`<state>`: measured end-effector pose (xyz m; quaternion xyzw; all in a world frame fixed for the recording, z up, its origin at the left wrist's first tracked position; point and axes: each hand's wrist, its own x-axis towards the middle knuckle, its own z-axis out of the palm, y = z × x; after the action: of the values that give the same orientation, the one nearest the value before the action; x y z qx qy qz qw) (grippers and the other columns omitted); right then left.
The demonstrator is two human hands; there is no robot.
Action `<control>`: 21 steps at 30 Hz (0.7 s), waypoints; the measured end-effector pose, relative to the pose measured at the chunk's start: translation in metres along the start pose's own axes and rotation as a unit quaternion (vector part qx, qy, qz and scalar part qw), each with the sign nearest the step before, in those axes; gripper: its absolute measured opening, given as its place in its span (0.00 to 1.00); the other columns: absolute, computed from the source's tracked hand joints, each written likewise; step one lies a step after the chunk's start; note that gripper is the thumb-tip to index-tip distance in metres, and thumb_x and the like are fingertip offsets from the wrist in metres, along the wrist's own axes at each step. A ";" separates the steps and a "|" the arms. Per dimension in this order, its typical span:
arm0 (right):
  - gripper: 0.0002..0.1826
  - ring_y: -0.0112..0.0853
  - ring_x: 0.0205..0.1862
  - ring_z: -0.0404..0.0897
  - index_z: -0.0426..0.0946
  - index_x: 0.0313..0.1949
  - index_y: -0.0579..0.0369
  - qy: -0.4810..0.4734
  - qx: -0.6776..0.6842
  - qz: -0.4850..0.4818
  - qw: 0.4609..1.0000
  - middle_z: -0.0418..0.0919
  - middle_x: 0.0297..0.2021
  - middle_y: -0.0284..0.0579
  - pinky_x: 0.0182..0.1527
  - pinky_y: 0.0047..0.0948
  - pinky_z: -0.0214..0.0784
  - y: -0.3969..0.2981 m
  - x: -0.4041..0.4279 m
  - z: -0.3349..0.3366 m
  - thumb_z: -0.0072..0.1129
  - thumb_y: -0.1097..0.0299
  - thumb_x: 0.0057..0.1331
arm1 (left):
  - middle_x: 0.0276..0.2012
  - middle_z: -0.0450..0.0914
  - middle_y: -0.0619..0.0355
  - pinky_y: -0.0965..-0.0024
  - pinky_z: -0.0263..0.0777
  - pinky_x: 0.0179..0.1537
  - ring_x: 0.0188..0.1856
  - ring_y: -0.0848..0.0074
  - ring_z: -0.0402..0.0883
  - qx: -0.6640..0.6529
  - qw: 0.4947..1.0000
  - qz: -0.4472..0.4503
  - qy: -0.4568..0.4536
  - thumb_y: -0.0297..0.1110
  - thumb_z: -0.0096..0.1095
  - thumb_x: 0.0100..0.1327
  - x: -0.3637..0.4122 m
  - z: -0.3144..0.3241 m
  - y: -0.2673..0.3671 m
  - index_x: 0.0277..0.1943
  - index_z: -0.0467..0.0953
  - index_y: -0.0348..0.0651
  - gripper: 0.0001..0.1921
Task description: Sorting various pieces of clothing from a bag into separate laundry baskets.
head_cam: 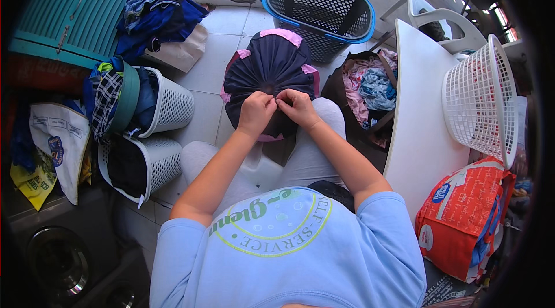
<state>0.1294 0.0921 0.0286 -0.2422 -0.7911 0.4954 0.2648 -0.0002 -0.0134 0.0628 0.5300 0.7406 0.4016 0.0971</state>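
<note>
In front of my knees stands a round, stuffed dark navy drawstring bag (274,58) with pink patches around its sides. Its cloth is gathered in pleats toward a puckered mouth at the centre of the top. My left hand (255,112) and my right hand (300,107) meet just on the near side of that mouth, fingertips almost touching. Thumb and forefinger of each hand are pinched together, apparently on the bag's thin drawstring, which the fingers mostly hide.
Beyond the bag is a black laundry basket (321,43) with a blue rim. At left, grey baskets (173,104) hold clothes. To the right are a dark bag of laundry (336,86), a white tabletop (418,134), a white basket (475,95) and a red bag (451,217).
</note>
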 end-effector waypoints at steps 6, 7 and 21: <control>0.05 0.18 0.31 0.77 0.79 0.36 0.62 -0.011 0.043 0.051 0.998 0.82 0.28 0.37 0.33 0.20 0.71 0.002 -0.003 0.003 0.62 0.74 0.61 | 0.29 0.82 0.47 0.62 0.75 0.37 0.32 0.58 0.82 0.018 0.999 -0.027 -0.042 0.29 0.65 0.54 0.005 -0.001 0.000 0.32 0.83 0.34 0.07; 0.05 0.16 0.31 0.77 0.80 0.35 0.62 -0.017 0.048 0.062 0.997 0.82 0.28 0.36 0.33 0.20 0.71 0.002 -0.003 0.004 0.62 0.74 0.61 | 0.28 0.81 0.47 0.61 0.75 0.37 0.32 0.58 0.82 0.035 0.997 -0.028 -0.055 0.30 0.65 0.54 0.006 -0.001 0.000 0.32 0.83 0.34 0.07; 0.04 0.22 0.33 0.80 0.80 0.31 0.63 0.000 0.058 0.009 0.998 0.82 0.30 0.39 0.36 0.22 0.73 0.012 -0.004 0.009 0.65 0.78 0.56 | 0.27 0.78 0.46 0.58 0.76 0.35 0.31 0.55 0.80 0.136 0.989 0.004 -0.061 0.27 0.62 0.55 0.003 0.008 0.001 0.31 0.80 0.36 0.04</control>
<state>0.1274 0.0882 0.0134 -0.2329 -0.7588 0.5432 0.2738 0.0035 -0.0072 0.0591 0.5646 0.7789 0.2644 0.0674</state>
